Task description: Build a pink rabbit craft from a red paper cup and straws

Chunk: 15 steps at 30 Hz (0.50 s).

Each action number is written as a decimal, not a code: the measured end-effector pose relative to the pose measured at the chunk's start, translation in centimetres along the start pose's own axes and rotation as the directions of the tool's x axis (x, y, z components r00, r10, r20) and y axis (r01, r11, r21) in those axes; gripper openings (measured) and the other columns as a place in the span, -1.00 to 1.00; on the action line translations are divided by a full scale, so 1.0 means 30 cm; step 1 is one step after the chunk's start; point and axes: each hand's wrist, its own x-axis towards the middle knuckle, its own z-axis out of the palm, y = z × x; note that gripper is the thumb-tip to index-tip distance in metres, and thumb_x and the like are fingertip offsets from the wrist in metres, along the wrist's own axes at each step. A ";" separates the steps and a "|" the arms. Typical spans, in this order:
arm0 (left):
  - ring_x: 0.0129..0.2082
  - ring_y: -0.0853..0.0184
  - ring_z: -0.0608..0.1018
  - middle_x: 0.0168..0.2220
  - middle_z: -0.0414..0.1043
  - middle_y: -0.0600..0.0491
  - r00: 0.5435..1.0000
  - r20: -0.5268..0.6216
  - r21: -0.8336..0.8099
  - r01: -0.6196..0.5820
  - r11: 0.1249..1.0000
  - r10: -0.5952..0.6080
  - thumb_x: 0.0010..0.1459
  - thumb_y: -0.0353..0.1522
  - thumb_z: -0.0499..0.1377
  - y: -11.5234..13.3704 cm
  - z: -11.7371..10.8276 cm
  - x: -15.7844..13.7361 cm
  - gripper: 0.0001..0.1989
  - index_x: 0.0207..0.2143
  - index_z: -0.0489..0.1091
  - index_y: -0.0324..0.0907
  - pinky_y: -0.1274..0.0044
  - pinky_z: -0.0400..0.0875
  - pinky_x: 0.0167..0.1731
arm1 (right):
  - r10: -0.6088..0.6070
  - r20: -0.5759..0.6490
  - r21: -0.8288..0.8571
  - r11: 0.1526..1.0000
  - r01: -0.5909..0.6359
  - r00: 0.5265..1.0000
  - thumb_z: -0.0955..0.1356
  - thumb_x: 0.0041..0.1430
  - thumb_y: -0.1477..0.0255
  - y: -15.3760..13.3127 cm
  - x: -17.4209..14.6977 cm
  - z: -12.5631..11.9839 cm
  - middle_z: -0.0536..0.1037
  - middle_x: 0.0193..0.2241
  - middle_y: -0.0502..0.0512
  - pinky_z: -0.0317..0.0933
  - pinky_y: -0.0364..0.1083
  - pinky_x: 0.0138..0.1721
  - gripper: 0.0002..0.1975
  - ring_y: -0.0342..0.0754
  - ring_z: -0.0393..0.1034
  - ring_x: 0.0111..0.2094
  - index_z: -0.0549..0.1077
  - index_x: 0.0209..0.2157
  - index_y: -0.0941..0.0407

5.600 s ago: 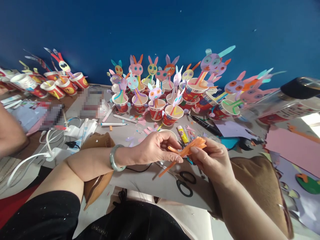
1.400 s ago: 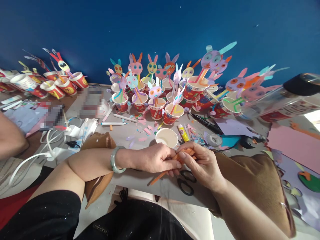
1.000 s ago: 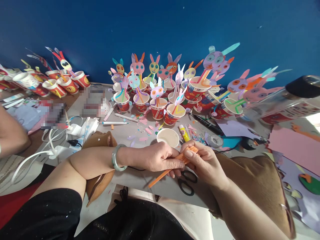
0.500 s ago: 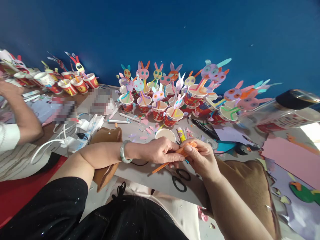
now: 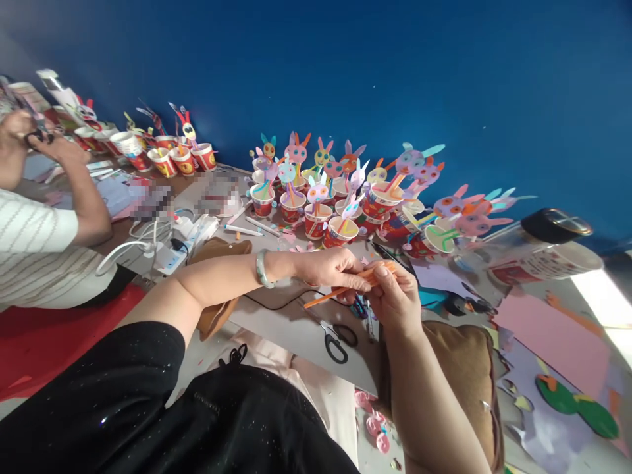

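Observation:
Between both hands is a folded orange paper strip [image 5: 326, 299], its long free end slanting down to the left. My left hand [image 5: 333, 268] is closed on the strip, thumb laid along it. The fingers of my right hand [image 5: 397, 296] pinch the strip's bunched end, thumb on top. Just below the hands, black-handled scissors [image 5: 338, 339] lie on the grey table [image 5: 296, 342]. Behind them stand several red paper cups [image 5: 316, 222] with paper rabbit heads [image 5: 316, 192] on folded strips.
A co-worker's hands [image 5: 64, 148] hold scissors at the left. White power strips and cables [image 5: 190, 243] lie left of centre. A black-lidded clear bottle [image 5: 523, 240], pink paper [image 5: 553, 336] and a brown cushion [image 5: 457, 368] are on the right. A blue wall [image 5: 316, 66] rises behind.
The view has shifted, so more of the co-worker at the left shows. My hands have risen slightly in the picture, still gripping the orange strip, and the scissors below are more exposed.

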 end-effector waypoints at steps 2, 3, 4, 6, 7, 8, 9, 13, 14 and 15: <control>-0.45 0.39 0.60 -0.43 0.59 -0.02 0.999 0.022 0.034 -0.043 0.998 0.043 0.31 -0.27 0.25 0.008 -0.009 0.004 -0.77 -0.33 0.53 -0.27 0.57 0.48 -0.42 | -0.013 -0.007 0.001 1.000 0.013 1.000 0.57 0.01 0.04 0.000 0.002 -0.001 0.18 -0.71 -0.17 0.03 -0.17 -0.66 -0.59 -0.23 0.02 -0.69 0.51 -0.45 0.08; -0.46 0.39 0.59 -0.45 0.58 -0.02 0.997 0.014 0.064 -0.072 0.995 0.072 0.28 -0.24 0.28 0.012 -0.019 0.004 -0.74 -0.36 0.54 -0.27 0.57 0.46 -0.44 | -0.018 -0.011 0.003 1.000 0.018 1.000 0.57 0.01 0.04 -0.001 0.004 -0.003 0.17 -0.71 -0.18 0.05 -0.17 -0.65 -0.59 -0.23 0.03 -0.69 0.50 -0.45 0.08; -0.48 0.40 0.57 -0.47 0.56 -0.01 0.995 -0.003 0.101 -0.099 0.990 0.100 0.23 -0.19 0.33 0.016 -0.034 0.001 -0.69 -0.42 0.54 -0.27 0.57 0.45 -0.44 | -0.023 -0.018 0.007 1.000 0.023 1.000 0.57 0.01 0.04 -0.003 0.009 -0.007 0.15 -0.72 -0.19 0.06 -0.17 -0.65 -0.59 -0.23 0.04 -0.69 0.50 -0.44 0.08; -0.37 0.37 0.61 -0.38 0.61 -0.04 0.981 -0.108 0.081 -0.155 0.985 0.163 0.12 -0.11 0.40 0.018 -0.083 -0.012 -0.64 -0.37 0.58 -0.27 0.55 0.50 -0.32 | -0.035 -0.052 0.044 0.998 0.037 0.998 0.58 0.01 0.05 -0.011 0.023 -0.023 0.09 -0.73 -0.23 0.06 -0.19 -0.65 -0.59 -0.26 -0.01 -0.71 0.50 -0.41 0.08; -0.30 0.36 0.63 -0.30 0.63 -0.07 0.963 -0.177 0.032 -0.199 0.980 0.201 0.09 -0.07 0.41 0.016 -0.115 -0.024 -0.59 -0.27 0.60 -0.27 0.54 0.51 -0.25 | -0.037 -0.077 0.075 0.996 0.043 0.996 0.58 0.01 0.07 -0.017 0.033 -0.035 0.06 -0.73 -0.25 0.05 -0.21 -0.66 -0.59 -0.28 -0.05 -0.72 0.50 -0.41 0.09; -0.28 0.35 0.64 -0.27 0.64 -0.08 0.943 -0.243 -0.008 -0.235 0.972 0.226 0.02 -0.02 0.43 0.012 -0.151 -0.038 -0.50 -0.20 0.60 -0.26 0.52 0.52 -0.23 | -0.037 -0.103 0.113 0.992 0.048 0.994 0.59 0.02 0.08 -0.023 0.044 -0.049 0.06 -0.74 -0.27 0.04 -0.22 -0.67 -0.59 -0.30 -0.10 -0.74 0.48 -0.40 0.09; -0.25 0.33 0.65 -0.22 0.64 -0.10 0.925 -0.304 -0.017 -0.246 0.969 0.230 -0.02 0.00 0.45 0.005 -0.188 -0.055 -0.44 -0.15 0.59 -0.26 0.50 0.53 -0.20 | -0.034 -0.126 0.154 0.987 0.053 0.991 0.59 0.02 0.09 -0.029 0.056 -0.063 0.06 -0.74 -0.28 0.04 -0.24 -0.68 -0.59 -0.32 -0.14 -0.75 0.47 -0.41 0.10; 0.01 0.17 0.63 0.00 0.61 -0.21 0.931 -0.310 0.045 -0.188 0.981 0.193 -0.26 -0.07 0.56 -0.037 -0.308 -0.125 -0.26 -0.05 0.57 -0.27 0.41 0.53 -0.02 | 0.006 -0.162 0.295 0.955 0.043 0.987 0.61 0.02 0.19 -0.033 0.098 -0.104 0.12 -0.73 -0.30 0.02 -0.30 -0.70 -0.59 -0.37 -0.19 -0.77 0.39 -0.46 0.12; 0.07 0.14 0.61 0.07 0.58 -0.22 0.947 -0.273 0.087 -0.154 0.984 0.172 -0.32 -0.12 0.58 -0.049 -0.324 -0.137 -0.21 -0.01 0.57 -0.25 0.38 0.50 0.06 | 0.020 -0.163 0.308 0.951 0.032 0.986 0.61 0.02 0.22 -0.030 0.104 -0.108 0.13 -0.73 -0.30 0.02 -0.30 -0.69 -0.59 -0.38 -0.18 -0.77 0.37 -0.48 0.12; 0.14 0.12 0.58 0.14 0.54 -0.21 0.961 -0.232 0.121 -0.123 0.985 0.148 -0.36 -0.16 0.60 -0.062 -0.332 -0.145 -0.15 0.06 0.54 -0.23 0.35 0.47 0.13 | 0.030 -0.167 0.312 0.950 0.024 0.985 0.61 0.02 0.24 -0.025 0.108 -0.109 0.13 -0.74 -0.31 0.03 -0.30 -0.69 -0.58 -0.38 -0.17 -0.78 0.36 -0.49 0.12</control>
